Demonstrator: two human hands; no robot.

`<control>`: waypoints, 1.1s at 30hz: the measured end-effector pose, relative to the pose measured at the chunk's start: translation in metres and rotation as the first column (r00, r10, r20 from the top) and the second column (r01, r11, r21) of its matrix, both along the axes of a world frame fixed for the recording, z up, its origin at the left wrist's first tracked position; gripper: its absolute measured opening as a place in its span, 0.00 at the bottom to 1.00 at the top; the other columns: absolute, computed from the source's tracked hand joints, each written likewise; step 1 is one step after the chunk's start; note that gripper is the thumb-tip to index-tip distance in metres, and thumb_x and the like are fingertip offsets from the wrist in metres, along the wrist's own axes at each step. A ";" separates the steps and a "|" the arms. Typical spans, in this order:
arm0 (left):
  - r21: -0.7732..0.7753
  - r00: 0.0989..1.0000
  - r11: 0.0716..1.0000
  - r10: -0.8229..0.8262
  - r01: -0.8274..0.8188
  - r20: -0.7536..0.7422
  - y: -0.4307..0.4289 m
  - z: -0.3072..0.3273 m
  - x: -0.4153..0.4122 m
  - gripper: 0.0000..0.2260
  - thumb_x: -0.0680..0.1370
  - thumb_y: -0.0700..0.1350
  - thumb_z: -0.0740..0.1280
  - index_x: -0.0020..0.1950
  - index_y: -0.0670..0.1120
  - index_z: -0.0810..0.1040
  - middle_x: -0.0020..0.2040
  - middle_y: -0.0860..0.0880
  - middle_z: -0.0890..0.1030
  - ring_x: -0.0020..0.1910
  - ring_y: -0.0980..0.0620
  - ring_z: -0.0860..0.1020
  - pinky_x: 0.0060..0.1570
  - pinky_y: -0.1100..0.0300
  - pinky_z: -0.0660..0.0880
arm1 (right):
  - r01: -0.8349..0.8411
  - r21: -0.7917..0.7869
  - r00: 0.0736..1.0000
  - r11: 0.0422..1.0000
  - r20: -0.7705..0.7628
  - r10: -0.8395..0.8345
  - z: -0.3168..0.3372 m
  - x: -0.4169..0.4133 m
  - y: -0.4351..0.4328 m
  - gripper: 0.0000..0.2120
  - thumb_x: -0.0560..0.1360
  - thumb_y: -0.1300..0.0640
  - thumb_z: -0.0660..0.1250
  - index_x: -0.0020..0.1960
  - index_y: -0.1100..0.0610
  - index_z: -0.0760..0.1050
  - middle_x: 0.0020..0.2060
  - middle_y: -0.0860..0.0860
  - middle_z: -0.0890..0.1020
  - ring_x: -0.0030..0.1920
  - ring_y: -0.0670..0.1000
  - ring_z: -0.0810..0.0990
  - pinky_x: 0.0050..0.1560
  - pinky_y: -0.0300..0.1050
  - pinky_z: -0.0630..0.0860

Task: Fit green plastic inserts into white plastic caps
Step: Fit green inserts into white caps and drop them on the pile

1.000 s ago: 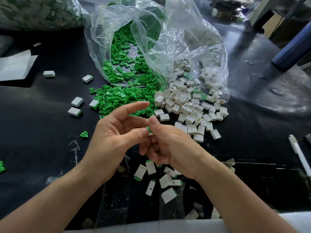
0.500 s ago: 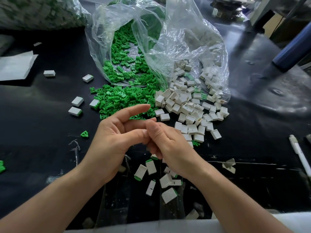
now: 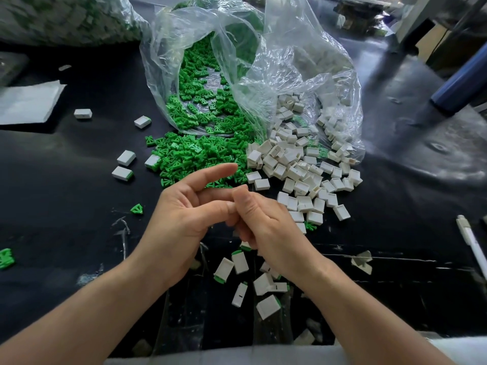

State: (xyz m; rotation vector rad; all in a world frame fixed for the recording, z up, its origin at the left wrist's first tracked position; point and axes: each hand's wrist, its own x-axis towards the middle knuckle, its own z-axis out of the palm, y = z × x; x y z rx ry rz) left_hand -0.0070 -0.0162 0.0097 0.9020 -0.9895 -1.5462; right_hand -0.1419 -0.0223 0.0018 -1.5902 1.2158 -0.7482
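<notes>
The left hand (image 3: 179, 219) and right hand (image 3: 266, 225) meet at the thumbs — left forefinger straight, right fingers curled; whether they pinch anything I cannot tell. Green inserts (image 3: 200, 154) spill from a clear bag (image 3: 290, 61) beside white caps (image 3: 297, 169); fitted caps (image 3: 240, 262) lie below the hands.

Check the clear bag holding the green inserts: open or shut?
Open. The clear bag lies with its mouth gaping toward the person, and green inserts spill out of it onto the black table.

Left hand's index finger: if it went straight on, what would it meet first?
The left hand would likely meet the green inserts first, white caps just beyond; its height over them is unclear.
</notes>
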 end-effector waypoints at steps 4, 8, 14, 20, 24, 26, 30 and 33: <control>-0.003 1.000 1.000 -0.014 0.014 0.027 -0.001 0.000 0.001 0.19 0.64 0.37 0.70 0.54 0.48 0.79 0.40 0.44 0.85 0.36 0.49 0.82 0.37 0.61 0.78 | 0.010 0.076 0.998 0.997 0.058 -0.014 0.005 -0.004 -0.001 0.34 0.69 0.31 0.44 0.32 0.57 0.76 0.22 0.45 0.74 0.24 0.40 0.69 0.27 0.30 0.64; -0.008 0.996 1.000 0.030 -0.030 0.079 -0.002 0.001 0.000 0.23 0.61 0.43 0.74 0.55 0.49 0.77 0.40 0.46 0.85 0.39 0.52 0.83 0.37 0.64 0.78 | 0.077 0.076 0.996 0.994 0.041 -0.080 0.010 -0.012 -0.004 0.37 0.68 0.29 0.44 0.28 0.58 0.76 0.19 0.48 0.72 0.22 0.40 0.69 0.26 0.27 0.64; -0.081 0.953 0.993 -0.062 0.089 0.295 0.005 0.003 -0.004 0.21 0.59 0.44 0.73 0.51 0.51 0.79 0.39 0.47 0.85 0.35 0.53 0.83 0.32 0.66 0.77 | 0.310 -0.247 0.918 0.918 -0.174 -0.357 0.007 -0.027 -0.017 0.19 0.76 0.45 0.60 0.35 0.58 0.75 0.25 0.48 0.74 0.28 0.46 0.71 0.30 0.44 0.66; -0.108 0.919 0.990 -0.037 0.086 0.392 0.004 0.001 -0.004 0.16 0.61 0.49 0.71 0.47 0.52 0.80 0.39 0.49 0.85 0.38 0.53 0.83 0.36 0.67 0.77 | 0.230 -0.451 0.774 0.863 -0.452 -0.443 -0.003 -0.034 -0.029 0.10 0.75 0.56 0.65 0.55 0.55 0.79 0.46 0.53 0.78 0.49 0.53 0.75 0.54 0.47 0.70; -0.083 0.929 0.996 0.058 -0.029 0.365 0.000 0.002 -0.001 0.14 0.61 0.49 0.69 0.46 0.51 0.80 0.37 0.49 0.85 0.38 0.54 0.83 0.32 0.67 0.76 | 0.148 -0.447 0.708 0.882 -0.575 -0.410 -0.008 -0.031 -0.033 0.16 0.76 0.55 0.64 0.63 0.54 0.75 0.52 0.54 0.76 0.57 0.54 0.70 0.60 0.45 0.64; -0.081 0.931 0.995 0.082 -0.056 0.356 -0.001 0.002 0.000 0.14 0.62 0.48 0.69 0.46 0.51 0.80 0.37 0.48 0.85 0.37 0.55 0.83 0.32 0.67 0.76 | 0.124 -0.442 0.687 0.889 -0.608 -0.398 -0.010 -0.030 -0.033 0.16 0.76 0.54 0.64 0.63 0.54 0.74 0.53 0.53 0.75 0.58 0.53 0.69 0.60 0.44 0.62; -0.068 0.937 0.992 0.119 -0.102 0.329 -0.004 0.000 0.002 0.14 0.62 0.48 0.70 0.47 0.50 0.80 0.36 0.48 0.84 0.36 0.54 0.82 0.30 0.67 0.76 | 0.105 -0.446 0.670 0.889 -0.629 -0.395 -0.011 -0.030 -0.034 0.12 0.75 0.54 0.66 0.57 0.55 0.77 0.53 0.53 0.74 0.58 0.53 0.68 0.59 0.42 0.60; -0.058 0.933 0.991 0.134 -0.122 0.334 -0.006 -0.003 0.004 0.11 0.65 0.44 0.70 0.47 0.50 0.80 0.37 0.49 0.85 0.36 0.55 0.83 0.30 0.67 0.75 | 0.103 -0.451 0.673 0.887 -0.625 -0.396 -0.011 -0.031 -0.035 0.10 0.74 0.55 0.67 0.54 0.56 0.77 0.53 0.53 0.75 0.58 0.53 0.68 0.59 0.42 0.59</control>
